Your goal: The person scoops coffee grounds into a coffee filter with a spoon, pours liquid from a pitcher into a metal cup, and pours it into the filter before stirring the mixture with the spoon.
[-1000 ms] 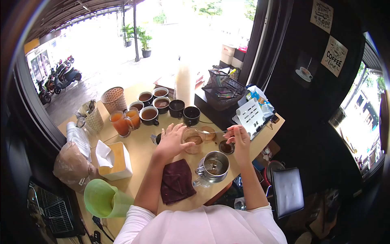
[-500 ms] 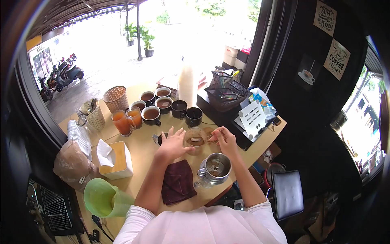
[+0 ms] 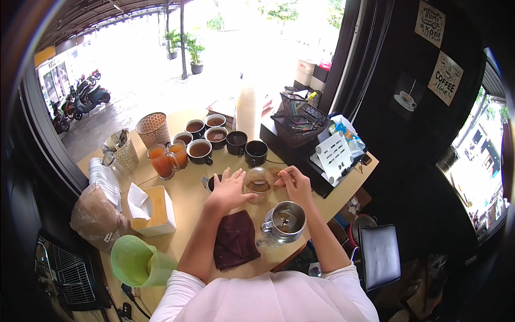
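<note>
My left hand [image 3: 229, 190], fingers spread, rests at the left side of a clear glass bowl or cup [image 3: 259, 182] with brown contents. A spoon dips into the glass, and my right hand [image 3: 294, 184] pinches its handle from the right. Behind my right fingers sits a small round brown item, partly covered. Nearer me stands a metal pot [image 3: 288, 219] with some liquid inside. A dark maroon cloth [image 3: 235, 241] lies left of the pot. Part of a dark cup shows beyond my left wrist.
Several black cups [image 3: 200, 151] and two orange drinks [image 3: 160, 161] stand behind. On the left are a tissue box [image 3: 161, 212], a green container [image 3: 131, 262] and a woven utensil holder [image 3: 124, 155]. A black basket [image 3: 299, 129] and a white holder [image 3: 335, 156] are back right.
My right hand has moved left and closer to the glass, bringing the spoon deeper into it. My left hand stays beside the glass. The view has shifted slightly.
</note>
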{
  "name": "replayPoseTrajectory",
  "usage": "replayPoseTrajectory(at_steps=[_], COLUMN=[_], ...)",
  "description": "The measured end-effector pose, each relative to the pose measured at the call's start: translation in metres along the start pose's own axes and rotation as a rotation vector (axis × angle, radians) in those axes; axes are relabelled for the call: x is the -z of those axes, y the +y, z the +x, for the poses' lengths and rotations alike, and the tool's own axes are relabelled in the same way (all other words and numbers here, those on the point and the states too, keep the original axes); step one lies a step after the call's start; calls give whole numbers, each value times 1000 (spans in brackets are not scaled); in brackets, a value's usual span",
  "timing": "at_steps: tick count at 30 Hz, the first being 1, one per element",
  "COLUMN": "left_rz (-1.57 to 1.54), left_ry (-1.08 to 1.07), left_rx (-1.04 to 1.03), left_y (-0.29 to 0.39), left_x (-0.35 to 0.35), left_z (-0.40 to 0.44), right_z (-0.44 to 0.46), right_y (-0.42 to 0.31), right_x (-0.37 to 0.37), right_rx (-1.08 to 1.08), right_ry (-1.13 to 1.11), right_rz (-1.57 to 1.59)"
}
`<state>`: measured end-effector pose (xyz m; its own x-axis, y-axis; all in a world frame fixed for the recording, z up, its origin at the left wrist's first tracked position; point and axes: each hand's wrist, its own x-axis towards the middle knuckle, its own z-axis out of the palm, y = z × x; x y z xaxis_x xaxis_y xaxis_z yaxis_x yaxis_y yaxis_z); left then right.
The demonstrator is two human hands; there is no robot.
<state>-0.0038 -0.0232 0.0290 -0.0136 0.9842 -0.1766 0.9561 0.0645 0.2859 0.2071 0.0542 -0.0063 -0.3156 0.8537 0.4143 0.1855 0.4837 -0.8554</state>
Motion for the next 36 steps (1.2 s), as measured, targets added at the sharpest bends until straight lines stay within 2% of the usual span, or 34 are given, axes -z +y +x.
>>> replayPoseTrajectory(at_steps=[4, 10, 14, 20, 23, 26, 29, 30, 33, 36], left_rz=[7, 11, 4, -190, -485, -734, -949, -969, -904, -809], left_ry=[0, 11, 64, 419, 412, 267, -92, -171, -281, -230], left_rx=[2, -7, -42, -348, -430, -598, -892, -931, -998, -1027], left_y=[0, -1, 1, -6, 4, 15, 24, 29, 42, 46], left_x=[0, -2, 1, -4, 6, 20, 20, 22, 29, 23], left_z=[0, 0, -4, 7, 3, -10, -13, -17, -30, -27], right_z=[-2, -8, -18, -40, -56, -70, -84, -88, -93, -93], right_y=[-11, -11, -22, -58, -83, -94, -100, -101, -103, -103], right_x=[3, 9, 25, 62, 82, 100, 106, 106, 107, 108], right_rx=[18, 132, 119, 256, 304, 361, 337, 325, 289, 261], right_ry=[-6, 12, 30, 103, 151, 182, 169, 156, 75, -2], right_rz=[-60, 37, 99, 248, 333, 348, 395, 410, 430, 404])
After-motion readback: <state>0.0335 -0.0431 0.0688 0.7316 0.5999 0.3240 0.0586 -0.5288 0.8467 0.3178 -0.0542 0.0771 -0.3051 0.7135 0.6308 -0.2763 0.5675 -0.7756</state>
